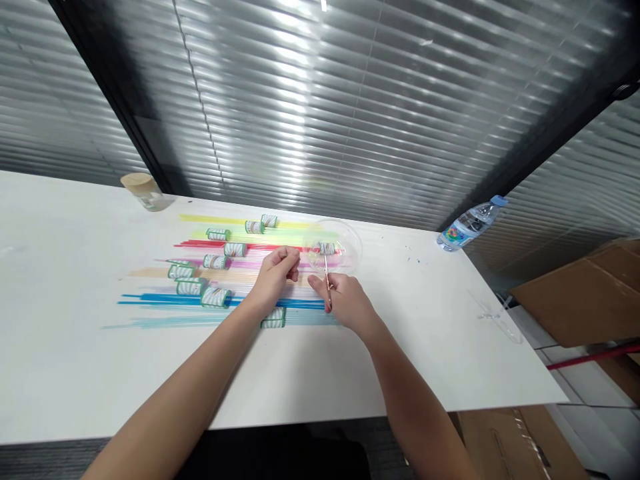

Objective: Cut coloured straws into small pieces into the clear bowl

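My right hand (349, 303) grips a small pair of scissors (327, 272), its blades pointing away from me. Just left of it, my left hand (275, 273) is closed with thumb and fingers together; what lies in them is too small to make out. Beneath both hands, bundles of thin coloured strands lie side by side, among them red strands (193, 244), blue strands (160, 298) and pale blue strands (165, 323). Printed paper labels wrap the bundles, such as a label (216, 297) on the blue ones. Beyond the scissors is a clear round plastic dish (354, 235).
A jar with a tan lid (143, 190) stands at the back left of the white table (425, 347). At the back right is a water bottle (470, 225). Clear plastic (500, 320) lies near the right edge, with cardboard boxes (580, 293) beyond. Blinds (300, 120) rise behind.
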Available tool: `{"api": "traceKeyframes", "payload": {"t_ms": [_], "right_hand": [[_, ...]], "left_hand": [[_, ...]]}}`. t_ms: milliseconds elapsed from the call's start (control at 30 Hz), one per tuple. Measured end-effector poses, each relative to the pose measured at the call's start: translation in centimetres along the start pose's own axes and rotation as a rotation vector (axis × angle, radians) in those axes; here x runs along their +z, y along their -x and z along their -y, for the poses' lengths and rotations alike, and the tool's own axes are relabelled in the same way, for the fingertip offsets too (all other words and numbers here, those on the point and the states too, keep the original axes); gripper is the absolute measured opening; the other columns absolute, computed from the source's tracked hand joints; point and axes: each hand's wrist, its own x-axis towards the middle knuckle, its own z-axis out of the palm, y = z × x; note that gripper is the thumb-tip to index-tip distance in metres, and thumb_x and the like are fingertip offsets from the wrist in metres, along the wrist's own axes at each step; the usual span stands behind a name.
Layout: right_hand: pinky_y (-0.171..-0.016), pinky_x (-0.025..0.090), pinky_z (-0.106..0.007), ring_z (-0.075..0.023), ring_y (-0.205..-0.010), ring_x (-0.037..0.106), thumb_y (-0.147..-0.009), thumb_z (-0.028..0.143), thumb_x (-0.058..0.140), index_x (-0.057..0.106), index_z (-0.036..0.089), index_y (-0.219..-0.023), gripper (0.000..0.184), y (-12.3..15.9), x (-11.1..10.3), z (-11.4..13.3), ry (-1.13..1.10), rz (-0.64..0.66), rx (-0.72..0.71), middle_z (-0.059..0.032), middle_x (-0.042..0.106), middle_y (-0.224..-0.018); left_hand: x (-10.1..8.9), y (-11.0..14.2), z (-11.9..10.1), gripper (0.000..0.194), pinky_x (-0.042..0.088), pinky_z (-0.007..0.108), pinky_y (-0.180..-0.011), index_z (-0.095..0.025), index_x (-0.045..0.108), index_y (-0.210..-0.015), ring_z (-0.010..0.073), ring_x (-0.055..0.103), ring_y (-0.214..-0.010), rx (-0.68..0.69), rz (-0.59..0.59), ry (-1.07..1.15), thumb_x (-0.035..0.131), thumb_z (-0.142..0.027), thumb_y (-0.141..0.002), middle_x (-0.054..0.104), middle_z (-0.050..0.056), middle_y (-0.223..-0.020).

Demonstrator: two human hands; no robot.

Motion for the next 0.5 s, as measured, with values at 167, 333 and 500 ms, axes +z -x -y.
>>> {"api": "traceKeyframes", "payload": {"t_ms": [167,333,500], "right_hand": [[-0.055,0.036,-0.026,-0.0134,-0.054,0.047,-0.086,0.071,0.05,0.041,0.02,-0.059,0.058,-0.04,0.09,-0.03,-0.109,0.016,-0.017,0.0012,0.052,-0.055],[-0.057,0.037,-0.026,-0.0127,-0.054,0.047,-0.085,0.07,0.052,0.039,0.02,-0.059,0.058,0.07,0.14,-0.01,-0.162,0.043,-0.012,0.0021,0.05,-0.054],[-0.056,0.036,-0.026,-0.0127,-0.054,0.046,-0.084,0.072,0.053,0.037,0.02,-0.059,0.059,0.17,0.05,0.05,-0.199,0.065,-0.024,0.0022,0.049,-0.053]], "left_hand": [[0.13,0.07,-0.32,0.026,0.036,0.02,-0.051,-0.017,0.047,-0.067,0.0077,0.045,-0.054,-0.016,-0.012,0.049,0.064,-0.032,-0.079,0.045,-0.003,-0.065],[0.0,-0.01,-0.39,0.025,0.038,0.02,-0.052,-0.017,0.047,-0.068,0.0072,0.044,-0.053,-0.038,-0.023,0.088,0.065,-0.031,-0.079,0.045,-0.003,-0.066],[-0.03,-0.13,-0.34,0.027,0.037,0.019,-0.052,-0.017,0.046,-0.067,0.007,0.044,-0.053,-0.038,-0.016,0.107,0.066,-0.032,-0.078,0.044,-0.003,-0.066]]}}
